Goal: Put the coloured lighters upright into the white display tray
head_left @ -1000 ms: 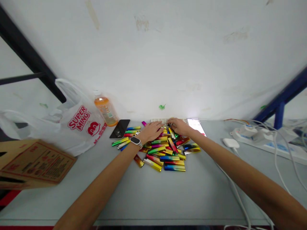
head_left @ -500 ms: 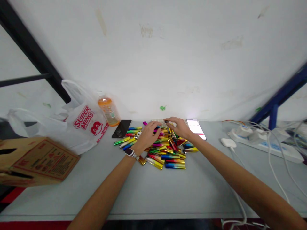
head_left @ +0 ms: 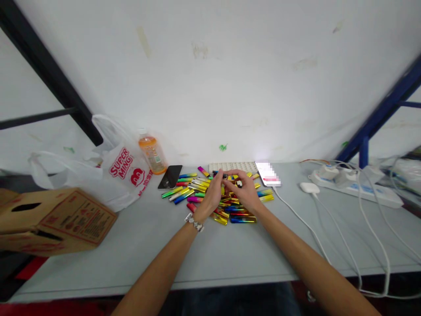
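Observation:
My left hand (head_left: 213, 189) and my right hand (head_left: 246, 188) meet over a heap of flat, shiny metallic-coloured cases (head_left: 243, 218) that look like lighter shells. The fingers of both hands are closed together around a small piece with a dark end, largely hidden by the fingers. I cannot make out its kind. The cases are blue, yellow, green, red and purple and lie in all directions under and around my hands. Just behind the hands, against the wall, is a pale gridded strip (head_left: 230, 166) like a keyboard or tray.
A dark phone (head_left: 170, 177), an orange drink bottle (head_left: 153, 153), a white plastic bag (head_left: 115, 184) and a cardboard box (head_left: 66, 219) stand left. At right are a lit phone (head_left: 268, 173) on a cable, a white charger (head_left: 309, 188) and a power strip (head_left: 358, 193) with loose cords.
My hands have come together: the left turned and moved right, the right drew nearer me. More of the gridded strip shows. The view has shifted slightly.

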Demonstrator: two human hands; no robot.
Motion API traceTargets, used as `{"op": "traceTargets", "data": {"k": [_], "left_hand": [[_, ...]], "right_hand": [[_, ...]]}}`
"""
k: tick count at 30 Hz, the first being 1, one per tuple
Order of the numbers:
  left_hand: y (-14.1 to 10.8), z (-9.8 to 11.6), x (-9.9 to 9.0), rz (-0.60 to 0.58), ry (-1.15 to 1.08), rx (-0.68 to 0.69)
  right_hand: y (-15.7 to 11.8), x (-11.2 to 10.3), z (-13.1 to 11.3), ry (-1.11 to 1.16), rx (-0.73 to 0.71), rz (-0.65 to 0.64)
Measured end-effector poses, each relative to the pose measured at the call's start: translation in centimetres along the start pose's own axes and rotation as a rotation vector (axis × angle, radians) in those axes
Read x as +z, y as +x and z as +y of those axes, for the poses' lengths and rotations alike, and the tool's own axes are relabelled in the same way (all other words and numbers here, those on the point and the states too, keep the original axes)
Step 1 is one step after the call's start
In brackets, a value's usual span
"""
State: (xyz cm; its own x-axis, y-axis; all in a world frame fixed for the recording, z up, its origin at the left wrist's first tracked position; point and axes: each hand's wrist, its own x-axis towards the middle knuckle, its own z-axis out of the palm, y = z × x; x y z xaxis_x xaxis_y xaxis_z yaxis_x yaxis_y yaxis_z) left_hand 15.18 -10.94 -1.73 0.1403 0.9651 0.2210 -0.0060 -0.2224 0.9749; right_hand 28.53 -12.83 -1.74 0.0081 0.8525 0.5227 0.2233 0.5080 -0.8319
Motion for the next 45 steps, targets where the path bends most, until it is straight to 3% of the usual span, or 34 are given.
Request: {"op": "traceTargets", "data": {"k": [7, 12, 19, 24, 29, 32, 38, 45], "left_hand": [[-1.2, 0.1, 0.2, -0.057, -0.227, -0.074], [-1.9, 0.9, 0.5, 0.057, -0.23, -0.131], [-1.9, 1.2, 1.0, 0.134, -0.188, -0.09], [-2.0, 1.5, 1.1, 0.088, -0.281, -0.153], [-2.2, 1.4, 0.7, -0.07, -0.395, -0.223], [-2.3, 1.6, 0.5, -0.097, -0.389, -0.212], [-2.3, 1.5, 0.6, -0.048, -0.372, -0.196], [-2.1, 1.4, 1.1, 0.091, -0.255, -0.143]], "right_hand": [[-1.7, -0.2, -0.6, -0.016, -0.029, 0.102], [-2.0, -0.2, -0.2, 0.004, 0.028, 0.092], [-2.0, 0.1, 0.4, 0.039, 0.075, 0.058], [-2.0, 0.1, 0.4, 0.034, 0.09, 0.049], [-2.0, 0.1, 0.5, 0.018, 0.075, 0.046], [-2.0, 0.2, 0.4, 0.02, 0.077, 0.034], [-2.1, 0.3, 0.3, 0.047, 0.099, 0.024], [-2.2, 0.3, 0.0, 0.087, 0.138, 0.0]]}}
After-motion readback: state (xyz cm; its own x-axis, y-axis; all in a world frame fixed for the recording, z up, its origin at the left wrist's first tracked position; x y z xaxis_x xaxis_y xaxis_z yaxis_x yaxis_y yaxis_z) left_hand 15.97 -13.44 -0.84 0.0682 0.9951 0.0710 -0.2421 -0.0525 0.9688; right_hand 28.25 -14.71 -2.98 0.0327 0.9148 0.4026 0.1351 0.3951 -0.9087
